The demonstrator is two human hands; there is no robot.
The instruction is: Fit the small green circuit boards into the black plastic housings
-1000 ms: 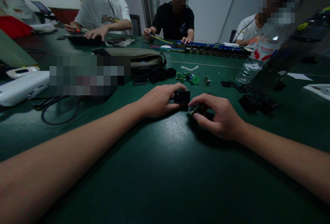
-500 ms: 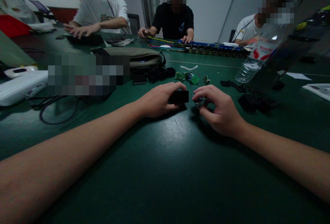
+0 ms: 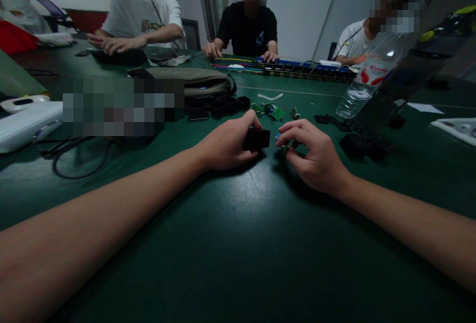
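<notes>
My left hand (image 3: 228, 143) is closed around a small black plastic box (image 3: 260, 139), held low over the green table (image 3: 238, 243). Across a narrow gap, my right hand (image 3: 316, 157) pinches a small circuit board (image 3: 286, 147) with a blue part at its tip; the fingers cover most of it. Board and box are apart, facing each other. Just beyond the hands lie green circuit boards (image 3: 274, 111), with another small board (image 3: 294, 113) to their right. More black boxes (image 3: 228, 104) stand in a group behind my left hand.
A tilted clear plastic bottle (image 3: 366, 82) and more black boxes (image 3: 366, 147) are at the right. A grey-green bag (image 3: 197, 82) lies behind the boxes, and a black cable (image 3: 80, 164) is at the left. Several people sit across the table, one in a black shirt (image 3: 248, 30).
The view has shifted slightly. My left index finger has risen and bent more over the black box. The blue part of the board shows more clearly at my right fingertips.
</notes>
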